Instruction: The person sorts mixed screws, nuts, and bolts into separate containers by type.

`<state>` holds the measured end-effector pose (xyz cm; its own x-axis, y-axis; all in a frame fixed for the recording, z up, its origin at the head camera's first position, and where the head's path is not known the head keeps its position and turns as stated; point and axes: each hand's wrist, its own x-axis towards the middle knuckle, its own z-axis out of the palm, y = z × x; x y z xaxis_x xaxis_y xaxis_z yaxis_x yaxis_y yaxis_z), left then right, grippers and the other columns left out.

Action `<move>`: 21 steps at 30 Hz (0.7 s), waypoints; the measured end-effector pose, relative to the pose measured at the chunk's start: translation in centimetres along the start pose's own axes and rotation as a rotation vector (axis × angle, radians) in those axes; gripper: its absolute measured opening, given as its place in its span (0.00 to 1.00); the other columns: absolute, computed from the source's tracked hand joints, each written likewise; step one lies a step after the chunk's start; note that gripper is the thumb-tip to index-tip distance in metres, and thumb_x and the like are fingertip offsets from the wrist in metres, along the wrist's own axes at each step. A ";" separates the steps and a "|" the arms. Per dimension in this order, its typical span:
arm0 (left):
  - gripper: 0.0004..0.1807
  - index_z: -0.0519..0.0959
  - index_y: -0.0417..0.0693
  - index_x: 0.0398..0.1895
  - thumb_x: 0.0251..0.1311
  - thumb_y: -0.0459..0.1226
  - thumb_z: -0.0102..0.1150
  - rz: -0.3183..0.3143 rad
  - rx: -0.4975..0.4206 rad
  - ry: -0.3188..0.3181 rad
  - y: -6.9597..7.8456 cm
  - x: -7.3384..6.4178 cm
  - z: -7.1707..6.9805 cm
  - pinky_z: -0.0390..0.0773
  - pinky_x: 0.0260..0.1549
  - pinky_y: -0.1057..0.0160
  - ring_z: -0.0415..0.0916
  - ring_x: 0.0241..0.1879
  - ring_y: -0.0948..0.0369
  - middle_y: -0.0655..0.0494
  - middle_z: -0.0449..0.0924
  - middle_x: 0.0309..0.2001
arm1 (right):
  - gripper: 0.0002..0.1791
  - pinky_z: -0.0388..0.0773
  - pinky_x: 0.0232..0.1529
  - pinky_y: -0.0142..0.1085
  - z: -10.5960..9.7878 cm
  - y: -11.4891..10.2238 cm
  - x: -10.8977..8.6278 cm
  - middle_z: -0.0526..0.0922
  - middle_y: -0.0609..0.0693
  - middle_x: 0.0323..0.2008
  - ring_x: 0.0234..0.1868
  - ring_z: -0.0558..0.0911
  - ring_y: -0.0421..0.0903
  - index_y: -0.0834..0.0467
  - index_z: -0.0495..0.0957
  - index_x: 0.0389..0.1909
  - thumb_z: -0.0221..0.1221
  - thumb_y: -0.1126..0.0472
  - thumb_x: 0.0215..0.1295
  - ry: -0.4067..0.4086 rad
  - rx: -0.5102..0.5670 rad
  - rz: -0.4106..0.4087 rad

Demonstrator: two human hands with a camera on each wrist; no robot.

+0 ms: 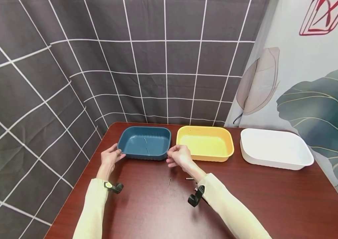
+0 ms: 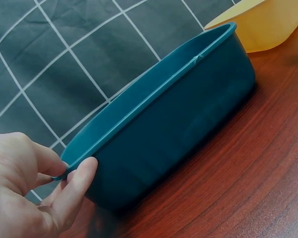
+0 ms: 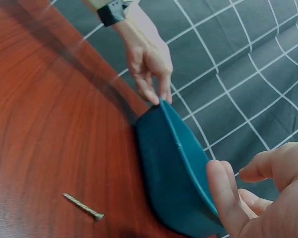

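Note:
A blue plastic bin (image 1: 143, 157) stands at the back left of the table, with two thin screws (image 1: 147, 151) on its floor. My left hand (image 1: 110, 157) pinches the bin's left end at the rim, thumb on the outer wall in the left wrist view. At the opposite front corner, my right hand (image 1: 181, 156) has its fingertips at the rim, curled about it; part of that corner is hidden behind the hand in the right wrist view. On the table in front of the bin lies a loose screw (image 3: 83, 207).
Right of the blue bin stands a yellow bin (image 1: 206, 157), then a white bin (image 1: 276, 162). A small metal piece (image 1: 189, 179) lies beside my right forearm. A dark checked curtain (image 1: 151, 83) hangs behind the wooden table (image 1: 145, 205).

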<state>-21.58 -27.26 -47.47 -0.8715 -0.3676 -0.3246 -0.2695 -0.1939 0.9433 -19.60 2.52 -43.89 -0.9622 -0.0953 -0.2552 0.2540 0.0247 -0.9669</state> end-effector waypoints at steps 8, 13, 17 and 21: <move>0.31 0.64 0.38 0.73 0.66 0.21 0.51 0.005 -0.008 0.000 -0.1 0.1 0.1 0.87 0.35 0.66 0.81 0.22 0.66 0.34 0.71 0.50 | 0.04 0.85 0.16 0.37 -0.5 1.4 -1.3 0.83 0.65 0.32 0.20 0.82 0.43 0.69 0.78 0.36 0.59 0.72 0.61 0.028 -0.098 -0.031; 0.31 0.64 0.37 0.73 0.66 0.21 0.50 0.023 -0.015 -0.002 -0.1 0.2 0.1 0.87 0.36 0.66 0.80 0.22 0.66 0.37 0.72 0.45 | 0.03 0.85 0.15 0.37 -0.6 2.4 -2.0 0.84 0.64 0.29 0.19 0.83 0.43 0.67 0.79 0.34 0.60 0.71 0.59 0.053 -0.173 -0.057; 0.31 0.64 0.38 0.73 0.66 0.21 0.50 0.018 -0.019 -0.002 -0.1 0.1 0.1 0.87 0.36 0.66 0.80 0.22 0.66 0.39 0.73 0.42 | 0.02 0.84 0.14 0.38 -0.7 3.5 -2.5 0.82 0.56 0.20 0.16 0.82 0.44 0.66 0.79 0.32 0.60 0.71 0.57 0.060 -0.229 -0.054; 0.31 0.64 0.38 0.73 0.67 0.22 0.50 0.011 -0.018 0.000 -0.1 0.1 0.1 0.87 0.36 0.66 0.80 0.22 0.66 0.39 0.73 0.43 | 0.02 0.84 0.13 0.37 -0.7 4.5 -2.9 0.81 0.55 0.17 0.16 0.82 0.45 0.65 0.79 0.32 0.61 0.71 0.57 0.056 -0.238 -0.028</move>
<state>-21.72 -27.20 -47.58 -0.8743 -0.3700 -0.3141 -0.2522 -0.2065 0.9454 -15.71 3.57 -47.49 -0.9741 -0.0444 -0.2219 0.2035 0.2571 -0.9447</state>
